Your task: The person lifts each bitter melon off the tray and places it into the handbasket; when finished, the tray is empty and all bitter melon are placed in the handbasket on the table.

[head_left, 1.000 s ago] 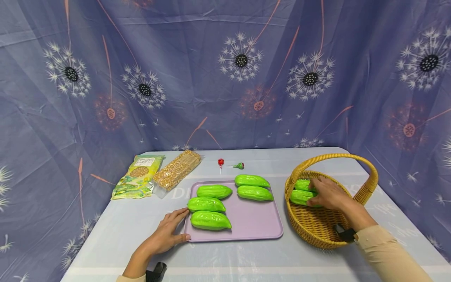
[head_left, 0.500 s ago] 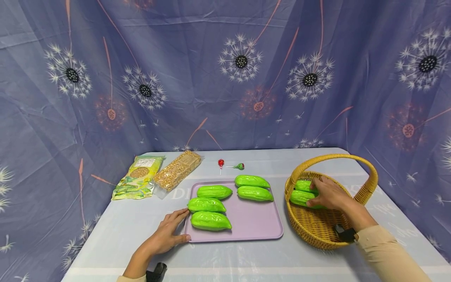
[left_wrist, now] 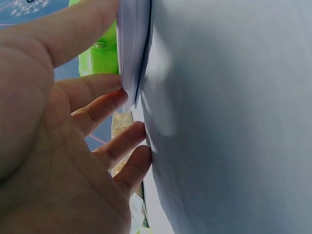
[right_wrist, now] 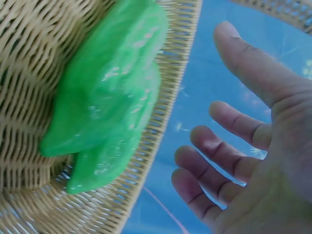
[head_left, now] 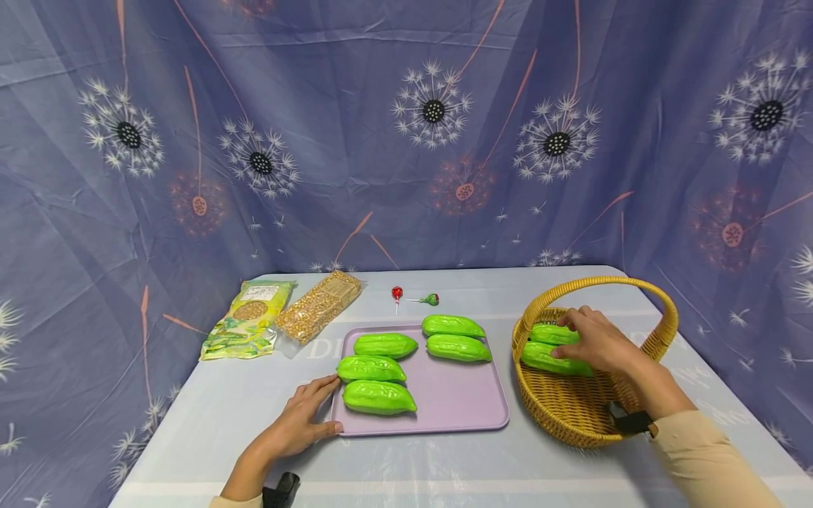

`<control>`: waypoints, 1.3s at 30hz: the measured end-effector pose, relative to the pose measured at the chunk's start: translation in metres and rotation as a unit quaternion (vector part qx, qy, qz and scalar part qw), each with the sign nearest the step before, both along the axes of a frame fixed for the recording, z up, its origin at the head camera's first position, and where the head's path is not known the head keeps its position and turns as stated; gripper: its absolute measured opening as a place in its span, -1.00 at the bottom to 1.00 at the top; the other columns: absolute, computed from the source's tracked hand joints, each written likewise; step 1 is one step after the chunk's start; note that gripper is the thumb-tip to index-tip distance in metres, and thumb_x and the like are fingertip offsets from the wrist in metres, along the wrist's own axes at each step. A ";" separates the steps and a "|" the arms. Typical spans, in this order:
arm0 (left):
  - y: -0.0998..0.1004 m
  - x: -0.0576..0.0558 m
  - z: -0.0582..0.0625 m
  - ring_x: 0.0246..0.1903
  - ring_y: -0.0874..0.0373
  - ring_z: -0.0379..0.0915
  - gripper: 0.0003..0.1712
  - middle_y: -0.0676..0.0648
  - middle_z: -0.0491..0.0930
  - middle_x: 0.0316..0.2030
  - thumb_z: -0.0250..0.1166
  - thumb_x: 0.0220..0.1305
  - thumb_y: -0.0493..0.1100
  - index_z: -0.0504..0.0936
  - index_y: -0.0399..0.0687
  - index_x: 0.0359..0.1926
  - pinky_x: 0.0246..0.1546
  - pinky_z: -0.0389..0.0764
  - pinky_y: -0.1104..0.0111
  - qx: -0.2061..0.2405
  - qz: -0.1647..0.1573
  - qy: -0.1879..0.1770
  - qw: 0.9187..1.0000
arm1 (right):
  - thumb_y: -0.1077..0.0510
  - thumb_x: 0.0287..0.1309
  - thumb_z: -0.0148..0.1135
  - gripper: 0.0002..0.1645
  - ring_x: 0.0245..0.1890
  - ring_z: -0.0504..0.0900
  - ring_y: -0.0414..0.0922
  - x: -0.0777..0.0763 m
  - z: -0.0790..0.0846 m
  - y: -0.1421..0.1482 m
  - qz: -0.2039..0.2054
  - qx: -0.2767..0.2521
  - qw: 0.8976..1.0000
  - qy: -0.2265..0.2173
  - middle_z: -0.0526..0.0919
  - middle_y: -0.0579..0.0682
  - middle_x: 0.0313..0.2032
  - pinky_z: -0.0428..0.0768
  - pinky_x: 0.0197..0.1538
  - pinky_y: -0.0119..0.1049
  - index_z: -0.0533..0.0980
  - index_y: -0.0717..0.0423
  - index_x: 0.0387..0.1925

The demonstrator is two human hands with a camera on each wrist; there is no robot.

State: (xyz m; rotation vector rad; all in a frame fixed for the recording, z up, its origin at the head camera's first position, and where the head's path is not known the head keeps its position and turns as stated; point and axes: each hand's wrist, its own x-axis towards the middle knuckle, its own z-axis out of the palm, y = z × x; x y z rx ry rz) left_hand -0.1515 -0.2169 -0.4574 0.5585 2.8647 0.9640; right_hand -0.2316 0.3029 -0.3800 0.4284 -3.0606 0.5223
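My right hand (head_left: 600,342) is over the yellow wicker basket (head_left: 540,416), its fingers spread with nothing between them. Two green bitter melons (head_left: 555,358) lie side by side in the basket, and the right wrist view shows the hand apart from these bitter melons (right_wrist: 109,83). At the left end of the lilac tray (head_left: 457,395), my left hand (head_left: 295,420) touches the rim with extended fingers and thumb. In the left wrist view its fingertips meet the tray's edge (left_wrist: 131,48). Several more bitter melons (head_left: 379,397) lie on the tray, in a left group and a right pair.
A yellow-green bag of grain (head_left: 250,314) and a clear pack of corn kernels (head_left: 320,303) lie at the back left. Behind the tray are a red lollipop (head_left: 397,292) and a green lollipop (head_left: 433,299). The basket's tall handle (head_left: 603,282) arches over its opening.
My right hand has let go of the front bitter melon in the basket and risen off it, moving slightly right. My left hand stays at the tray.
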 end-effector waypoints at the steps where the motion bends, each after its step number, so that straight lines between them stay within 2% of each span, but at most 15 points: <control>1: 0.000 0.000 0.000 0.25 -0.13 0.14 -0.11 -0.14 0.24 0.35 0.38 0.06 0.08 0.28 -0.19 0.35 0.17 0.15 -0.19 -0.001 0.000 0.000 1.000 | -0.14 -0.09 0.43 -0.33 -0.13 0.42 0.06 0.002 0.003 0.000 0.001 -0.004 1.000 0.004 0.48 0.21 -0.12 0.42 -0.18 -0.09 0.46 0.19 -0.04; 8: 0.001 0.000 0.000 0.25 -0.12 0.14 -0.10 -0.13 0.24 0.35 0.38 0.06 0.09 0.28 -0.17 0.35 0.16 0.17 -0.15 -0.007 0.006 -0.003 1.000 | -0.16 -0.05 0.40 -0.31 -0.06 0.43 0.11 0.016 0.017 -0.006 0.005 -0.012 0.999 0.033 0.50 0.21 -0.09 0.43 -0.12 0.00 0.46 0.19 0.01; 16: 0.001 -0.001 0.001 0.25 -0.12 0.14 -0.10 -0.13 0.24 0.35 0.38 0.06 0.09 0.27 -0.18 0.35 0.15 0.17 -0.15 -0.004 0.003 -0.006 1.000 | -0.36 -0.04 0.29 -0.12 0.07 0.43 0.20 0.036 0.025 -0.016 0.002 -0.031 0.998 0.056 0.53 0.22 0.00 0.41 0.00 0.19 0.43 0.19 0.12; 23: 0.001 -0.001 0.000 0.24 -0.12 0.15 -0.11 -0.13 0.24 0.35 0.38 0.06 0.08 0.28 -0.18 0.35 0.16 0.17 -0.16 -0.005 0.002 -0.002 1.000 | -0.17 0.00 0.36 -0.28 0.03 0.48 0.18 0.051 0.024 -0.025 0.025 -0.041 0.993 0.106 0.56 0.18 0.02 0.45 -0.03 0.15 0.44 0.15 0.11; 31: 0.001 0.000 0.001 0.25 -0.13 0.15 -0.11 -0.14 0.25 0.34 0.38 0.06 0.08 0.29 -0.19 0.34 0.14 0.18 -0.14 -0.006 0.003 0.001 1.000 | -0.05 -0.11 0.46 -0.36 0.01 0.52 0.13 0.065 0.018 -0.042 0.051 -0.060 0.981 0.177 0.61 0.10 -0.06 0.43 0.00 0.09 0.50 0.13 0.01; 39: 0.001 0.000 0.000 0.25 -0.13 0.15 -0.11 -0.13 0.25 0.34 0.38 0.06 0.09 0.28 -0.18 0.35 0.16 0.17 -0.15 -0.005 0.003 0.002 1.000 | 0.00 -0.18 0.50 -0.37 0.02 0.49 0.00 0.075 0.006 -0.065 0.064 -0.078 0.971 0.218 0.59 0.00 -0.05 0.43 0.00 -0.04 0.51 0.08 -0.01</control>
